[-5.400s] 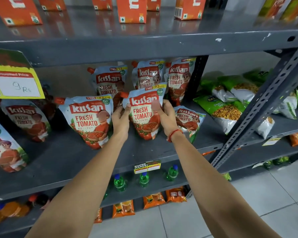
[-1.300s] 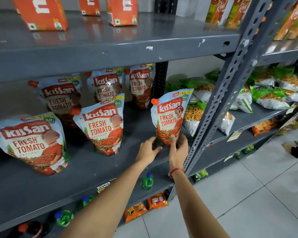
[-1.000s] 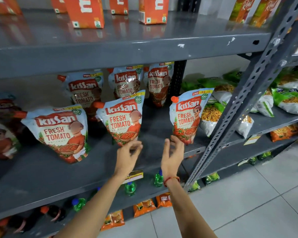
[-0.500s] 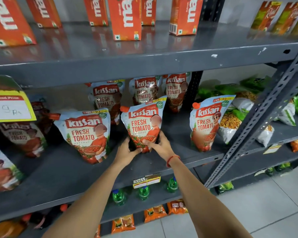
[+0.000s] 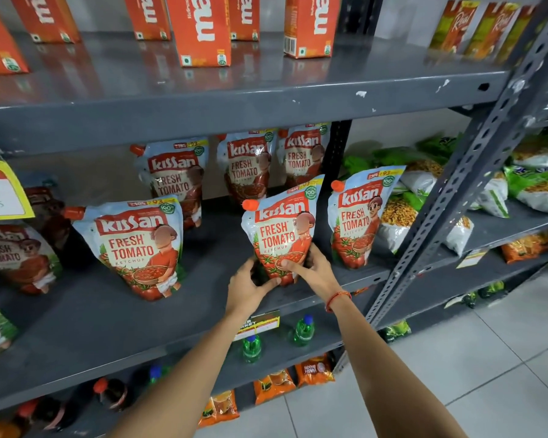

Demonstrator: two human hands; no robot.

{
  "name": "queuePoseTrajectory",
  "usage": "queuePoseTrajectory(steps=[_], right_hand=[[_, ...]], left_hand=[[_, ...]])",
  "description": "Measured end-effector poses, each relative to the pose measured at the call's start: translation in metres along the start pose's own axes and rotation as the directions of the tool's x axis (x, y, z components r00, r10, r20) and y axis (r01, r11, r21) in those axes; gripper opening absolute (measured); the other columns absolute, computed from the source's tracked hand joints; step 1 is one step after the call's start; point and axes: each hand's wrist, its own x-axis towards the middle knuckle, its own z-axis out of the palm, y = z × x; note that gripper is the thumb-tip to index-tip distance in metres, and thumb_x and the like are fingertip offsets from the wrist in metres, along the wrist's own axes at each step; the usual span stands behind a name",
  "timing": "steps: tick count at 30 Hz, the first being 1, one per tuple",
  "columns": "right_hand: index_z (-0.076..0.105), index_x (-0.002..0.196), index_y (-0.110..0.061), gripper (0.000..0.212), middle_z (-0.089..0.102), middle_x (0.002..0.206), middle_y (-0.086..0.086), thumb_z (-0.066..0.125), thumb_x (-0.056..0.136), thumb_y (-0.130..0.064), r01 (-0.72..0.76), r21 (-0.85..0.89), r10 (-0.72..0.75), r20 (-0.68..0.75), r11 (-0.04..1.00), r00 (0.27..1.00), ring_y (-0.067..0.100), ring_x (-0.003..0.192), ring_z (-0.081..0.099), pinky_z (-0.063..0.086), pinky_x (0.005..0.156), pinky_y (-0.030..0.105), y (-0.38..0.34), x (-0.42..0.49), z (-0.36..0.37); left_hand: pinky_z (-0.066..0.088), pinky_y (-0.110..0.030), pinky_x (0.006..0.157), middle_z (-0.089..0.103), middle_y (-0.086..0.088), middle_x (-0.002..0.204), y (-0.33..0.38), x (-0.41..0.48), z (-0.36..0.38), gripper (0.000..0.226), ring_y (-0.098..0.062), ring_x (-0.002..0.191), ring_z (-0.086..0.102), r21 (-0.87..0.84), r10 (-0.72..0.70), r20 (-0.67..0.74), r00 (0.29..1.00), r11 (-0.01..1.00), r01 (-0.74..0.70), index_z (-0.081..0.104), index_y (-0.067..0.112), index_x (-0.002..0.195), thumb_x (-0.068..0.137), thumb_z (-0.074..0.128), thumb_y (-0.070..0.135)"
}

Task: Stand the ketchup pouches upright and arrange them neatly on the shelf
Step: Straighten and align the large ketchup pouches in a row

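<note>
On the grey metal shelf [image 5: 92, 324] of a shop rack, the red and white plastic ketchup pouch [image 5: 280, 229] is gripped at its base by the closed fingers of left hand [image 5: 250, 287] and right hand [image 5: 314, 270], probably to be stood straight beside its neighbour pouch [image 5: 358, 216].

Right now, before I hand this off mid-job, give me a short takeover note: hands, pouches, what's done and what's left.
Left hand and right hand: both gripping the base of the middle front pouch, which tilts and isn't settled.
Done: right front pouch and left front pouch stand upright; three back-row pouches stand upright.
Left: set the held pouch straight, then check the far-left pouches, partly out of view.
</note>
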Motion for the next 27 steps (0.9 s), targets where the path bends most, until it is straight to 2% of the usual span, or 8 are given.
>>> queuePoseTrajectory(steps=[6,8,11,16,21,23,25,27], right_hand=[[0.05,0.114,-0.03,0.05,0.064,0.106,-0.014,0.078,0.072,-0.032,0.004,-0.004,-0.005,-0.036,1.0,0.999,0.005,0.103,0.06,0.047,0.083,0.017,0.001,-0.008,-0.009],[0.051,0.112,-0.03,0.048,0.064,0.107,-0.011,0.078,0.073,-0.032,0.005,-0.001,-0.005,-0.037,1.0,0.999,0.007,0.104,0.06,0.048,0.082,0.016,0.0,-0.009,-0.009],[0.051,0.114,-0.028,0.049,0.064,0.11,-0.007,0.078,0.073,-0.033,-0.002,0.003,0.002,-0.034,1.0,0.999,0.009,0.104,0.06,0.048,0.083,0.018,0.0,-0.009,-0.009],[0.052,0.114,-0.026,0.051,0.064,0.112,-0.004,0.078,0.072,-0.035,-0.018,0.001,0.018,-0.032,1.0,0.999,0.013,0.108,0.06,0.049,0.092,0.028,0.004,-0.008,-0.009],[0.052,0.116,-0.021,0.049,0.065,0.114,-0.002,0.077,0.074,-0.032,-0.023,-0.005,0.023,-0.033,1.0,0.999,0.017,0.111,0.06,0.051,0.083,0.021,-0.003,-0.012,-0.009],[0.051,0.119,-0.019,0.052,0.063,0.116,-0.003,0.076,0.075,-0.033,-0.023,0.004,0.023,-0.084,1.0,0.996,0.012,0.11,0.059,0.048,0.086,0.017,-0.007,-0.022,-0.006],[0.051,0.119,-0.02,0.054,0.06,0.115,-0.006,0.076,0.074,-0.035,0.008,0.006,-0.006,-0.222,1.0,0.975,0.005,0.105,0.057,0.043,0.086,0.012,-0.009,-0.037,0.004],[0.051,0.123,-0.014,0.059,0.056,0.117,-0.002,0.076,0.075,-0.036,0.03,-0.002,-0.027,-0.43,1.0,0.902,0.01,0.106,0.054,0.044,0.089,0.02,-0.006,-0.055,0.023]], left_hand=[[0.041,-0.026,0.094,0.059,-0.006,0.127,0.002,-0.006,0.009,0.076,-0.021,0.119,0.054,0.076,0.052,0.032,0.998,0.996,-0.054,0.043,0.016,0.135,0.069,0.079,0.03],[0.042,-0.03,0.095,0.059,-0.007,0.126,0.002,-0.006,0.008,0.072,-0.023,0.118,0.054,0.104,0.065,0.025,0.998,0.992,-0.067,0.044,0.015,0.134,0.071,0.078,0.025],[0.041,-0.028,0.096,0.06,-0.009,0.126,0.001,-0.005,0.007,0.068,-0.024,0.118,0.055,0.091,0.067,0.007,0.998,0.994,-0.067,0.046,0.013,0.133,0.072,0.077,0.019],[0.042,-0.028,0.095,0.063,-0.009,0.125,0.001,-0.006,0.008,0.066,-0.023,0.117,0.057,0.065,0.039,-0.007,0.999,0.997,-0.039,0.049,0.012,0.132,0.072,0.077,0.018],[0.042,-0.03,0.099,0.061,-0.01,0.128,0.001,-0.007,0.005,0.067,-0.024,0.119,0.055,0.043,0.036,0.042,0.998,0.998,-0.037,0.047,0.011,0.133,0.073,0.076,0.018],[0.04,-0.026,0.099,0.059,-0.007,0.131,-0.002,-0.01,0.0,0.069,-0.02,0.121,0.054,0.014,0.032,0.08,0.996,0.999,-0.033,0.045,0.014,0.135,0.074,0.075,0.018],[0.039,-0.019,0.097,0.06,-0.003,0.129,-0.009,-0.016,-0.012,0.063,-0.013,0.118,0.055,-0.008,0.038,0.071,0.997,0.999,-0.038,0.048,0.015,0.133,0.076,0.074,0.018],[0.041,-0.017,0.094,0.064,0.0,0.121,-0.021,-0.023,-0.032,0.053,-0.007,0.109,0.059,-0.028,0.041,-0.005,0.999,0.999,-0.041,0.053,0.013,0.128,0.079,0.072,0.018]])
